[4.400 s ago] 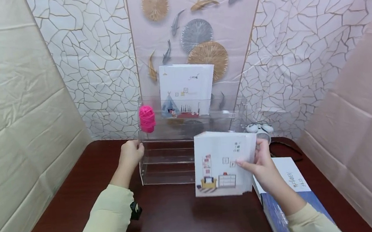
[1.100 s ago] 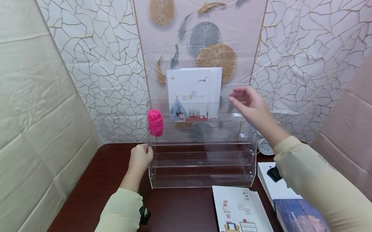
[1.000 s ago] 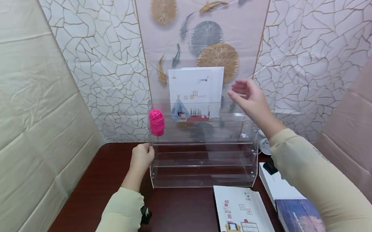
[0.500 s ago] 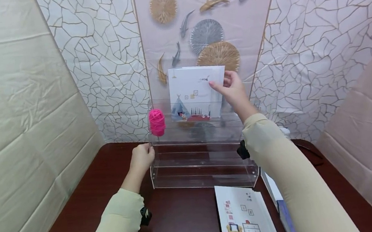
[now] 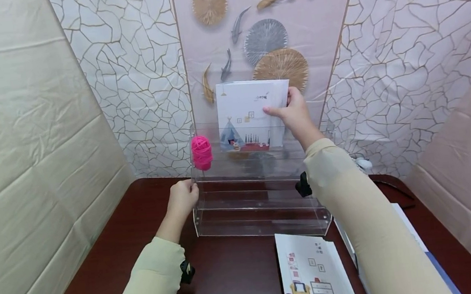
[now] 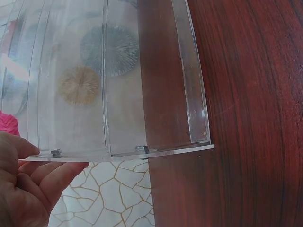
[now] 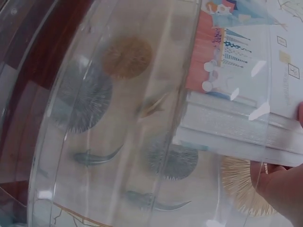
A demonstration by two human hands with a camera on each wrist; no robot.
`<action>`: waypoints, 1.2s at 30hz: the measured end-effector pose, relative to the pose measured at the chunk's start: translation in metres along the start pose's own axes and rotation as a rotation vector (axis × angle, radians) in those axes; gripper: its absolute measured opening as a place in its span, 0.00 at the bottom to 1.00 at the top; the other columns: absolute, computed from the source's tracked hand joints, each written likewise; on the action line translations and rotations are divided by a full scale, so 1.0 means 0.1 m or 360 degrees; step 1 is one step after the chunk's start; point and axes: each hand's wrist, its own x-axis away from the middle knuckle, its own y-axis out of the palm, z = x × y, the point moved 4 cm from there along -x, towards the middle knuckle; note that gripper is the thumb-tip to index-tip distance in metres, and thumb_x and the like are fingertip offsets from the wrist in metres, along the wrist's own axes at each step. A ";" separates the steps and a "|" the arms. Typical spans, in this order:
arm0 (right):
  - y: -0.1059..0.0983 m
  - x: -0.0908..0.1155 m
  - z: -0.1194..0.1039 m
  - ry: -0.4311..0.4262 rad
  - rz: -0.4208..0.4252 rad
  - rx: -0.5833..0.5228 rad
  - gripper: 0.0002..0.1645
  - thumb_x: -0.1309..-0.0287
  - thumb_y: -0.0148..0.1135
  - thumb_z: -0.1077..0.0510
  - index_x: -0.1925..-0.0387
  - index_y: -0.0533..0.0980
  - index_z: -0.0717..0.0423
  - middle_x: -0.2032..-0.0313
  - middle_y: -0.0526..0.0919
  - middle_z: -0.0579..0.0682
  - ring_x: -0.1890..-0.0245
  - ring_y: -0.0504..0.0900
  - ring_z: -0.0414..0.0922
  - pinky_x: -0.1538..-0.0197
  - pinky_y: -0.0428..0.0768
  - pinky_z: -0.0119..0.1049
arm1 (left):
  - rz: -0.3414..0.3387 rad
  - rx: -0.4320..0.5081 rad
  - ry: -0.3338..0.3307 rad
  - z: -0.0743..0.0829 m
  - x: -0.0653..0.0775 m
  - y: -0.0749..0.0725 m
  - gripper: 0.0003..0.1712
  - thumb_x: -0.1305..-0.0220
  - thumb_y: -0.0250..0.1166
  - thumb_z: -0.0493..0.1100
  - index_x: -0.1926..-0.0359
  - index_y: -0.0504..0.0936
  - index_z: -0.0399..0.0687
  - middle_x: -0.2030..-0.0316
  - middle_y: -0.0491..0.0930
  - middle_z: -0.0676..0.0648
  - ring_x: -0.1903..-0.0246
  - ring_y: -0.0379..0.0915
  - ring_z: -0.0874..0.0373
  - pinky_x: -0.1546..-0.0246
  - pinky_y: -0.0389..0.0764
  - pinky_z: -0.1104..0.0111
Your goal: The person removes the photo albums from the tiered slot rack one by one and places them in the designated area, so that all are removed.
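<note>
My left hand [image 5: 182, 200] pinches the left side panel of a clear acrylic tiered rack [image 5: 258, 206], thumb on one face and fingers on the other in the left wrist view. My right hand [image 5: 296, 115] grips the right edge of a white book [image 5: 235, 102], thumb in front and fingers behind. A blue tent is drawn on its cover, and it stands upright in the rack's top tier. Its edge looks layered in the right wrist view; I cannot tell whether it is one book or several. A pink yarn ball [image 5: 202, 153] sits at the top tier's left end.
Another white book [image 5: 313, 272], with a yellow armchair on its cover, lies flat before the rack. My right arm partly covers a thick blue-and-white book [image 5: 441, 271] at the right and a white alarm clock [image 5: 363, 164] behind. Patterned cloth hangs at the back.
The armchair book, earlier in my right hand, now lies on the table. My right hand has risen to the tent book and taken hold of its edge. My left hand stays on the rack.
</note>
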 end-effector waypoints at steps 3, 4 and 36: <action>-0.02 -0.03 -0.06 -0.0040 -0.0006 0.0032 0.32 0.55 0.71 0.66 0.50 0.64 0.62 0.60 0.75 0.52 0.62 0.75 0.44 0.56 0.74 0.36 | -0.0011 -0.0006 -0.0009 0.02 0.00 0.01 0.19 0.41 0.54 0.34 0.87 0.62 0.45 0.90 0.57 0.54 0.85 0.54 0.59 0.83 0.59 0.67; -0.02 -0.04 -0.08 -0.0059 -0.0012 0.0035 0.32 0.54 0.71 0.67 0.50 0.63 0.62 0.60 0.75 0.52 0.62 0.75 0.44 0.56 0.74 0.36 | -0.0010 -0.0002 -0.0011 0.03 0.00 0.01 0.19 0.41 0.54 0.34 0.87 0.62 0.46 0.90 0.56 0.54 0.85 0.54 0.59 0.83 0.58 0.67; -0.46 0.25 -0.94 -0.0455 -0.0046 -0.0366 0.31 0.53 0.65 0.73 0.50 0.63 0.54 0.53 0.74 0.55 0.51 0.74 0.51 0.50 0.74 0.41 | 0.0005 -0.0026 0.0061 0.03 -0.02 -0.03 0.19 0.42 0.55 0.33 0.88 0.64 0.45 0.91 0.58 0.54 0.85 0.55 0.57 0.84 0.60 0.66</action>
